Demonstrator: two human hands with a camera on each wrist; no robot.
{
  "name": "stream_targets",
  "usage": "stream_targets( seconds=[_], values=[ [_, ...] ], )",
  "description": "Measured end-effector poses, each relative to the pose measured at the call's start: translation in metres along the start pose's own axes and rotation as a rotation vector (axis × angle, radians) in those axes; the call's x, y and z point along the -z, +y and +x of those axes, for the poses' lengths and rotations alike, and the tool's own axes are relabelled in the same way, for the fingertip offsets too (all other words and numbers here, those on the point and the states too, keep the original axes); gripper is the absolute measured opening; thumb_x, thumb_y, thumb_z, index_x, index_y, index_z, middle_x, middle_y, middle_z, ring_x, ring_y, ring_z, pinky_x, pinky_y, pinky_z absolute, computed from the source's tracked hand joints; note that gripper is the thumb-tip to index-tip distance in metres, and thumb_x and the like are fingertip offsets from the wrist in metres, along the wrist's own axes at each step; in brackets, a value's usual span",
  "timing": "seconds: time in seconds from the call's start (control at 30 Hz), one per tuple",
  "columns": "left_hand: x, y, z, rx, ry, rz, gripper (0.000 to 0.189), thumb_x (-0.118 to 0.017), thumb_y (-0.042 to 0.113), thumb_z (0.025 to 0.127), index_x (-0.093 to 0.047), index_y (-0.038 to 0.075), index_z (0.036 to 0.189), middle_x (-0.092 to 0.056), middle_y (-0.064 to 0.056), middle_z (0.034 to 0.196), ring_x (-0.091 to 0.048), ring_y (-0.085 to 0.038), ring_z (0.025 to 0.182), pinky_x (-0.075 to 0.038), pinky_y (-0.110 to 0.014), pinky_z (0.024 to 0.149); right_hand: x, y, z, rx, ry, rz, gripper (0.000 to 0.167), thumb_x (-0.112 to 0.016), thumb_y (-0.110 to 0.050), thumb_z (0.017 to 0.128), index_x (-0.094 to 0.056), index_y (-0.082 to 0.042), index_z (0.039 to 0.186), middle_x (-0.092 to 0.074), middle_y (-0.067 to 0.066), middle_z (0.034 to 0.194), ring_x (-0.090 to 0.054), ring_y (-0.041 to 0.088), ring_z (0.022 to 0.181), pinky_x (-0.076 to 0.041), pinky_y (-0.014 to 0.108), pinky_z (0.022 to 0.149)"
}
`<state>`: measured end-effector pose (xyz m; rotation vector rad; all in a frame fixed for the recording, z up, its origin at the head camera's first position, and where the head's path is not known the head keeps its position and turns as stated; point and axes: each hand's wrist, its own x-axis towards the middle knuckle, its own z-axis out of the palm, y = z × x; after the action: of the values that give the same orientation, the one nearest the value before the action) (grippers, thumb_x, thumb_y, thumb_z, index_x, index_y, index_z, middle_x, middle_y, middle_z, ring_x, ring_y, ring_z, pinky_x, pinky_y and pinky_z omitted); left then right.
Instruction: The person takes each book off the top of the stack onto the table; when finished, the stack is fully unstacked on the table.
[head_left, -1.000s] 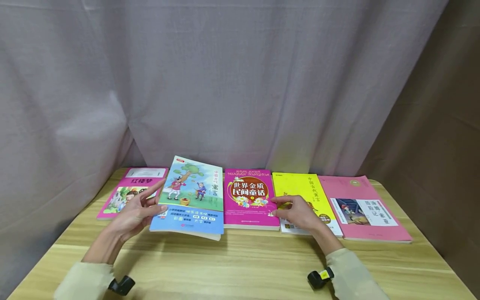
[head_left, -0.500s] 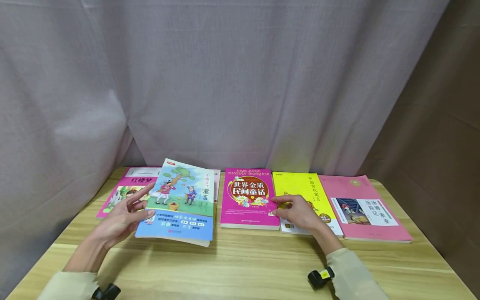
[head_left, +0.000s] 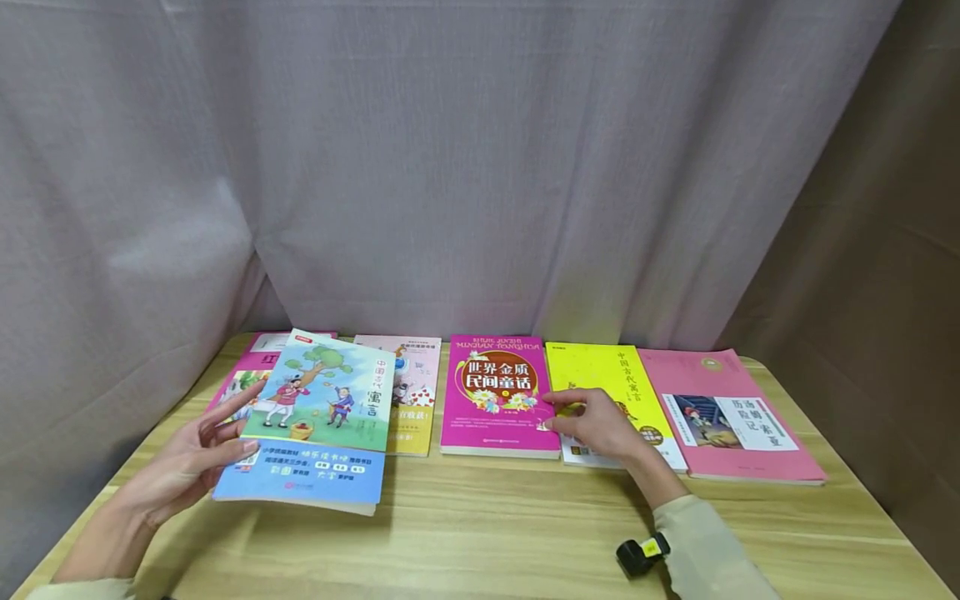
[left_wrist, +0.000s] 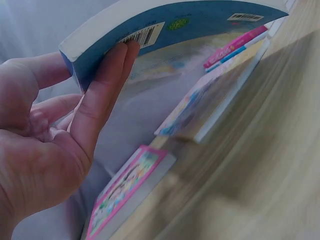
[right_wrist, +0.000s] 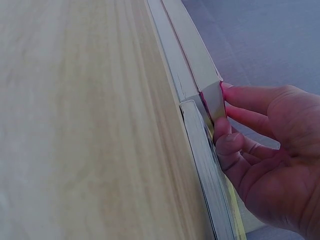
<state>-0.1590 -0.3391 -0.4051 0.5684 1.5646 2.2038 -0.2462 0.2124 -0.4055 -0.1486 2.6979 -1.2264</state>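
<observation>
A light-blue picture book is raised and tilted above the table on the left, its cover upward. My left hand grips its left edge, thumb on the cover and other fingers reaching underneath. In the left wrist view the book's back cover bends in an arc, its barcodes showing. At mid-table, my right hand pinches the right edge of a magenta book. From the right wrist view, this magenta-edged book lies stacked on another, with the thumb by the side edge.
A pink book lies at the far left, partly covered by the raised one. Beside it rests a pink-and-yellow book. A yellow book under my right hand and a larger pink book continue the row. A grey curtain hangs behind.
My left hand has carried the light-blue book left and toward me, uncovering the pink-and-yellow book. My right hand stays at the magenta book, whose left side has shifted slightly.
</observation>
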Motion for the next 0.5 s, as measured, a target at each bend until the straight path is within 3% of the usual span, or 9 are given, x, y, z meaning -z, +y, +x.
stream_targets(
  seconds=[0.27,0.5],
  values=[
    [0.025,-0.002,-0.041,0.027,-0.025,-0.025,0.082,-0.034,-0.014,0.107,-0.025,0.041,0.168,-0.064,0.004,0.147,-0.068,-0.018,0.128,-0.061,-0.036,0.099,-0.001,-0.001,0.001,0.008,-0.008,-0.003,0.052,-0.082,-0.028,0.092,-0.069,-0.017,0.142,-0.066,0.012,0.134,-0.058,0.025,0.101,-0.049,0.028,0.067],
    [0.051,-0.005,-0.084,0.11,-0.015,-0.125,0.079,-0.027,-0.011,0.11,-0.041,0.049,0.159,-0.066,0.004,0.146,-0.068,-0.022,0.128,-0.061,-0.042,0.1,0.0,0.001,0.002,0.02,-0.011,-0.015,0.052,-0.082,-0.029,0.092,-0.069,-0.017,0.142,-0.067,0.012,0.134,-0.058,0.024,0.1,-0.048,0.028,0.065]
  ],
)
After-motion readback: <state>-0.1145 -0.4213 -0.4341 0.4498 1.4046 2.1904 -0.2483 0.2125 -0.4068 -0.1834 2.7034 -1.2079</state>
